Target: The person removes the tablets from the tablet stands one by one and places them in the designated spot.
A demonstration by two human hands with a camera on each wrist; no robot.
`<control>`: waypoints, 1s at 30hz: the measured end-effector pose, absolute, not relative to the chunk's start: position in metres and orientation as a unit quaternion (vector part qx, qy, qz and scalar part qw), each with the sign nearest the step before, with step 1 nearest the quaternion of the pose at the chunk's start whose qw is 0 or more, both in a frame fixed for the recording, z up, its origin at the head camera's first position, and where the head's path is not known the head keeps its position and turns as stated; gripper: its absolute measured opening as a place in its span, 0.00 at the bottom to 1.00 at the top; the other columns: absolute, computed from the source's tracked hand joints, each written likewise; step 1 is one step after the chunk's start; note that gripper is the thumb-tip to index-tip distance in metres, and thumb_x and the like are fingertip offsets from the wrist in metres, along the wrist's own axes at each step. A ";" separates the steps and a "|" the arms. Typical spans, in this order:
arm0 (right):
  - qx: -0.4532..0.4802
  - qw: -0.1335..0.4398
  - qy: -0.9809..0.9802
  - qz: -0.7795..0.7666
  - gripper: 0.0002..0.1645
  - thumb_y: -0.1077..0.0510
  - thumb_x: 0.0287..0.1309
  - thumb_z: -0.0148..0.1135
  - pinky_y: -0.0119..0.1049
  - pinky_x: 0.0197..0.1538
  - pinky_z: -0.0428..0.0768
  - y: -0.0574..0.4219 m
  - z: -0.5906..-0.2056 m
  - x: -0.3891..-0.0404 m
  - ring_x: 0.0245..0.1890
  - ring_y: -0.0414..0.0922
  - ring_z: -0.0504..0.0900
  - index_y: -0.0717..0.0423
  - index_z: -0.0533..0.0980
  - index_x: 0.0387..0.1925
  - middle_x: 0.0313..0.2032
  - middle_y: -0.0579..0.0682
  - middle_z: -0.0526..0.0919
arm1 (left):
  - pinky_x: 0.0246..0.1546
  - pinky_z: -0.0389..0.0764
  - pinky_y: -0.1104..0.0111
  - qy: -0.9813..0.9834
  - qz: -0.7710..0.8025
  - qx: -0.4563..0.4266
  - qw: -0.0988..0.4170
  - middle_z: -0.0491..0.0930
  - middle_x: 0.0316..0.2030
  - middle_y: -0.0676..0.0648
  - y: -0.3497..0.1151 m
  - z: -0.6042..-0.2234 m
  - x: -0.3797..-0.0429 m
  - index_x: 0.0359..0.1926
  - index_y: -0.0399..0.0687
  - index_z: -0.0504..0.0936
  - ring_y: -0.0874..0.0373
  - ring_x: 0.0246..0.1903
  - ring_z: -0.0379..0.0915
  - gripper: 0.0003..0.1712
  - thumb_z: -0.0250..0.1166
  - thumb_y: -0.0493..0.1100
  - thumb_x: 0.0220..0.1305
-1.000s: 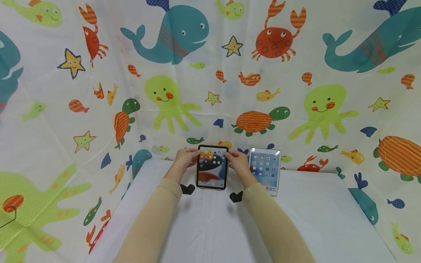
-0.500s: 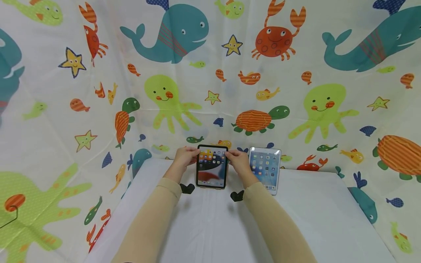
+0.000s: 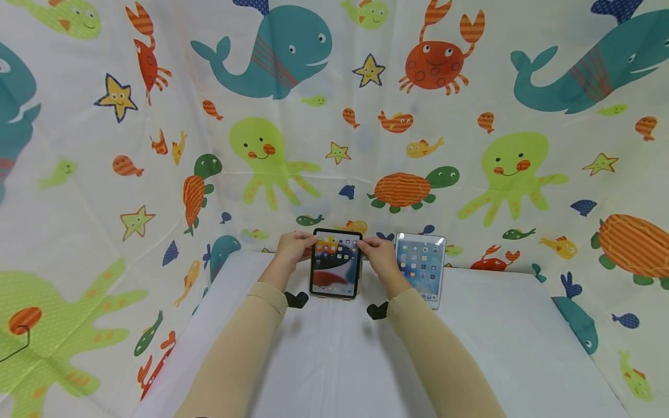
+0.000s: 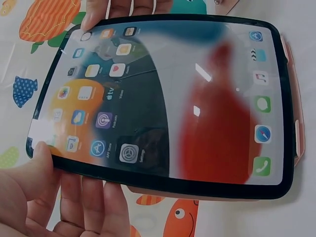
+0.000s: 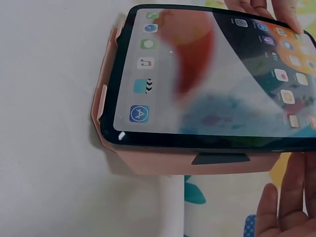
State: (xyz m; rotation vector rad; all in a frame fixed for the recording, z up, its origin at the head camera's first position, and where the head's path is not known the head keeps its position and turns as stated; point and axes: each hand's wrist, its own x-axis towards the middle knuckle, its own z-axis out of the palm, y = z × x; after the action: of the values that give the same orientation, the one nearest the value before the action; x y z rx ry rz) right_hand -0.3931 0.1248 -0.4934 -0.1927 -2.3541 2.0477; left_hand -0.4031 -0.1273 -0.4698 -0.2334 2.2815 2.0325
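Observation:
A black-bordered tablet (image 3: pixel 334 273) with a lit home screen leans upright near the table's back edge. Behind and below it shows a pink stand (image 5: pixel 163 163), with small lips at the tablet's lower edge. My left hand (image 3: pixel 290 252) pinches the tablet's upper left corner, thumb on the front and fingers behind. At the opposite upper corner my right hand (image 3: pixel 381 261) holds the edge the same way. The left hand's thumb (image 4: pixel 37 165) presses on the screen's corner in the left wrist view. Most of the stand is hidden by the tablet.
Right of my right hand a white tablet (image 3: pixel 420 261) stands propped up, its lower left part covered by my forearm. A white cloth (image 3: pixel 502 337) covers the table. Close behind hangs a curtain (image 3: pixel 334 104) printed with sea animals.
The black tablet's lower end has shifted slightly to the left. Both hands keep their hold on its upper corners.

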 end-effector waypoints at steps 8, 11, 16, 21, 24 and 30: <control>-0.069 0.006 -0.756 0.650 0.15 0.49 0.72 0.71 0.47 0.62 0.88 0.124 -0.490 -0.393 0.45 0.45 0.87 0.53 0.90 0.52 0.51 0.53 0.90 | 0.36 0.91 0.70 0.739 0.668 -0.081 0.040 0.86 0.43 0.46 -0.127 -0.468 -0.402 0.55 0.40 0.89 0.60 0.30 0.79 0.18 0.72 0.47 0.74; -0.067 0.006 -0.755 0.652 0.15 0.49 0.72 0.71 0.46 0.60 0.90 0.124 -0.490 -0.393 0.42 0.44 0.88 0.53 0.90 0.52 0.49 0.53 0.91 | 0.36 0.91 0.70 0.738 0.668 -0.082 0.040 0.86 0.40 0.48 -0.127 -0.468 -0.402 0.55 0.41 0.89 0.60 0.30 0.80 0.17 0.72 0.48 0.74; -0.069 0.003 -0.755 0.652 0.14 0.49 0.73 0.70 0.48 0.57 0.91 0.126 -0.490 -0.392 0.38 0.44 0.89 0.52 0.90 0.51 0.44 0.53 0.92 | 0.38 0.91 0.69 0.745 0.660 -0.081 0.049 0.87 0.48 0.42 -0.127 -0.467 -0.400 0.56 0.42 0.89 0.59 0.33 0.81 0.17 0.71 0.48 0.75; -0.071 -0.004 -0.758 0.648 0.15 0.49 0.72 0.71 0.42 0.50 0.93 0.129 -0.489 -0.390 0.38 0.44 0.90 0.52 0.89 0.52 0.44 0.53 0.93 | 0.43 0.92 0.66 0.745 0.660 -0.079 0.060 0.69 0.77 0.43 -0.126 -0.467 -0.397 0.58 0.40 0.87 0.60 0.36 0.82 0.18 0.70 0.47 0.76; -0.069 -0.009 -0.758 0.648 0.16 0.49 0.72 0.71 0.41 0.48 0.93 0.130 -0.488 -0.388 0.39 0.45 0.90 0.53 0.89 0.52 0.45 0.54 0.92 | 0.48 0.92 0.62 0.744 0.660 -0.083 0.063 0.66 0.79 0.45 -0.125 -0.468 -0.395 0.58 0.40 0.87 0.61 0.36 0.81 0.19 0.71 0.47 0.75; -0.075 -0.020 -0.758 0.647 0.14 0.49 0.73 0.70 0.40 0.47 0.93 0.134 -0.487 -0.383 0.40 0.46 0.90 0.52 0.89 0.52 0.46 0.54 0.92 | 0.44 0.93 0.63 0.743 0.661 -0.087 0.065 0.87 0.43 0.44 -0.123 -0.471 -0.393 0.54 0.42 0.89 0.61 0.33 0.81 0.17 0.73 0.48 0.73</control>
State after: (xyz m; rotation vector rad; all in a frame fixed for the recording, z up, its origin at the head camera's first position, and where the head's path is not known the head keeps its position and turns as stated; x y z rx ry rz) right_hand -0.3829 0.1337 -0.4866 -0.2389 -2.4132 2.0605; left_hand -0.3934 -0.1232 -0.4708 -0.2625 2.2413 1.9938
